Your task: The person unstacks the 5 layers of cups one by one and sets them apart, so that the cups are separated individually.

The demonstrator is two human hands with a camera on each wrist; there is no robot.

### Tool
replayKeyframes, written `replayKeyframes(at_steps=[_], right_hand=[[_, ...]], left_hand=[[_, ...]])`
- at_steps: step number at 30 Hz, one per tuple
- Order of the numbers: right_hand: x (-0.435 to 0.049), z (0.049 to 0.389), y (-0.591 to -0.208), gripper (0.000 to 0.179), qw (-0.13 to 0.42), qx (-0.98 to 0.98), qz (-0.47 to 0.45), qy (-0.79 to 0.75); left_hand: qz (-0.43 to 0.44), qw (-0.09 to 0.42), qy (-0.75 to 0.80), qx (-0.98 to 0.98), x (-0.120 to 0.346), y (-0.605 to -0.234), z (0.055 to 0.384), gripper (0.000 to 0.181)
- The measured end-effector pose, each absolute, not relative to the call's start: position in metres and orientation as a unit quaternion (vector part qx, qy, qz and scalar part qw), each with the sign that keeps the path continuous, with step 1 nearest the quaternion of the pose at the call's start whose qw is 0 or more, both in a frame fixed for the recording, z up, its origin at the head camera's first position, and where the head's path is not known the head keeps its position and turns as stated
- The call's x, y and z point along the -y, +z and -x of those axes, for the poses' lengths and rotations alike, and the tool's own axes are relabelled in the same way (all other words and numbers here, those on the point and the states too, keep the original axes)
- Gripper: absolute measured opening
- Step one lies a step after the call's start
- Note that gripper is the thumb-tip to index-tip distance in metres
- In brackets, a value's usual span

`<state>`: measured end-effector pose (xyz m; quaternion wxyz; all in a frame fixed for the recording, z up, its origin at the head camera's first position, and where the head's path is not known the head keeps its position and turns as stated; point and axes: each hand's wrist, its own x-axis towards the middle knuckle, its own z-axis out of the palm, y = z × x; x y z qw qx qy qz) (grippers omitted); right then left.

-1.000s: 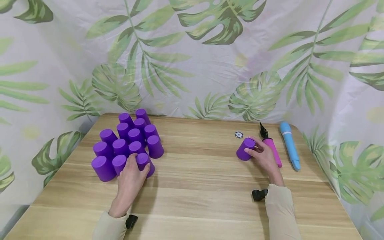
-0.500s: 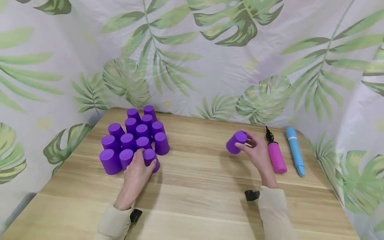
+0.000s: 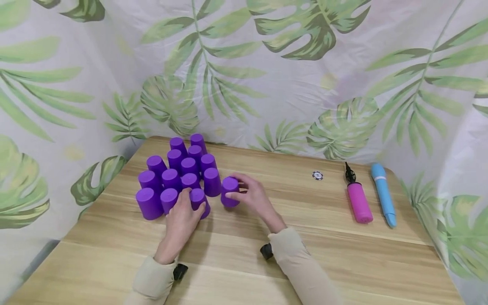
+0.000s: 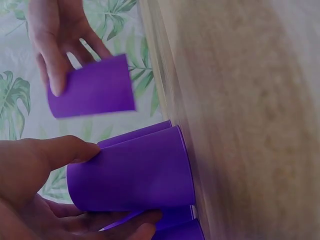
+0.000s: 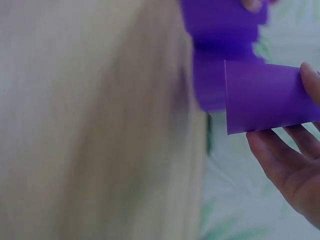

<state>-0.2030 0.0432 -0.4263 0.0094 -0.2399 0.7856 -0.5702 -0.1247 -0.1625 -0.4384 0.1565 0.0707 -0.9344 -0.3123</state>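
Purple cups (image 3: 148,204) stand mouth-down in a tight group on the left of the table. My left hand (image 3: 181,222) holds the front-right cup (image 3: 197,197) of that group, thumb on one side and fingers on the other; in the left wrist view this cup (image 4: 135,170) stands at the tabletop. To its right, my right hand (image 3: 256,197) grips another purple cup (image 3: 230,186) between thumb and fingers, mouth down. The right wrist view has this cup (image 5: 267,97) raised off the table, close to the group.
A black-and-white poker chip (image 3: 317,175) lies toward the back right of the wooden table (image 3: 244,262). Further right lie a pink hand pump (image 3: 360,202) with a black nozzle and a light-blue pump-like tube (image 3: 384,195). A leaf-print curtain (image 3: 236,76) hangs behind.
My right hand has lifted its cup from beside the poker chip and carried it left to the group. My left hand stays on the same cup. The head view has shifted slightly.
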Motion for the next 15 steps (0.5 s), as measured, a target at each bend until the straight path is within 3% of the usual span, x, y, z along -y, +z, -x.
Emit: replayKeyframes(at_steps=[15], right_hand=[[-0.011,0.207,-0.449,0.052,0.019,-0.802,0.28,-0.527]], left_hand=[[-0.07,0.159,-0.312,0.934,0.163,-0.441,0.125,0.055]])
